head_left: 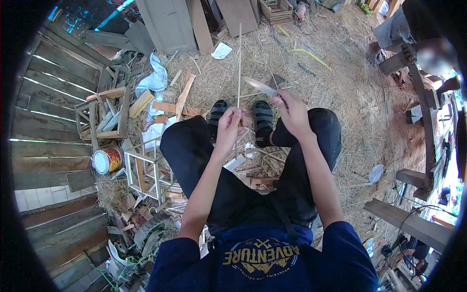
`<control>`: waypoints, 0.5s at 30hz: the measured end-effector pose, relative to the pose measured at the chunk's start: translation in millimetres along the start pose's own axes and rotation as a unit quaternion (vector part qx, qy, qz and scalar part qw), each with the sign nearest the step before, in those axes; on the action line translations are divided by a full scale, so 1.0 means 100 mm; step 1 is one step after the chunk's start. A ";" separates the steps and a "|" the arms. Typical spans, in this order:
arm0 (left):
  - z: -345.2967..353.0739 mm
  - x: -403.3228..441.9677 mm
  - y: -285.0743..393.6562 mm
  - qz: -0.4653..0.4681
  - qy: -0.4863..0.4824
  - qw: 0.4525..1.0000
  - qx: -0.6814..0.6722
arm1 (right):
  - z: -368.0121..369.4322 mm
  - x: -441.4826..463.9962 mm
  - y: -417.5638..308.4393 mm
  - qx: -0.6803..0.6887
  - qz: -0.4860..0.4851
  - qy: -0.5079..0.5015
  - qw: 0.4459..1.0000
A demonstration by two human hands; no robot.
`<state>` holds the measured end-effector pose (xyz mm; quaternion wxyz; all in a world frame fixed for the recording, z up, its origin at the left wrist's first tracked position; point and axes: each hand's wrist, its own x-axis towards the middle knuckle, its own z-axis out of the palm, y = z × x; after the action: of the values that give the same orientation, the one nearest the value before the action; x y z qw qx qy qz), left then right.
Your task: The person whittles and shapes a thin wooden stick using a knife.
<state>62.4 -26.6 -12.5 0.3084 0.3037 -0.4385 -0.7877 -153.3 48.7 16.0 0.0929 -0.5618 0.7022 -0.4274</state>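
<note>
My left hand (230, 124) is closed around the lower part of a long, thin wooden stick (240, 63), which points up and away from me. To its right, my right hand (292, 111) grips a knife (260, 86) by its handle. The blade angles up to the left, its tip near the stick; I cannot tell whether they touch. The handle is mostly hidden in my fingers. Both hands are above my knees, with my sandalled feet beyond them.
Wood shavings cover the ground. On the left are a wooden crate (121, 117), a paint bucket (108, 160) and a small stick frame (146, 170). Boards (165, 24) lean at the back. Another person (428, 53) is at the right by a wooden beam (422, 117).
</note>
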 end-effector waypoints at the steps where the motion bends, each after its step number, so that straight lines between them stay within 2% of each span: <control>1: 0.05 -0.02 0.01 -0.004 0.030 0.998 0.049 | 0.01 -0.01 -0.03 0.011 -0.008 -0.012 1.000; 4: 0.17 -0.03 0.01 0.004 0.069 0.993 0.092 | 0.00 -0.05 -0.12 -0.003 -0.050 -0.085 0.995; 9: 0.17 -0.04 -0.06 -0.024 0.025 0.998 0.059 | 0.11 -0.13 -0.11 0.001 -0.103 -0.113 0.988; 15: 0.12 -0.03 -0.08 -0.027 -0.020 0.999 0.019 | 0.06 -0.11 -0.13 -0.020 -0.117 -0.081 0.990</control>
<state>53.8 -15.1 -14.4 0.2726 0.3053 -0.4511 -0.7931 -136.3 55.7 17.7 0.0882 -0.6746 0.6301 -0.3743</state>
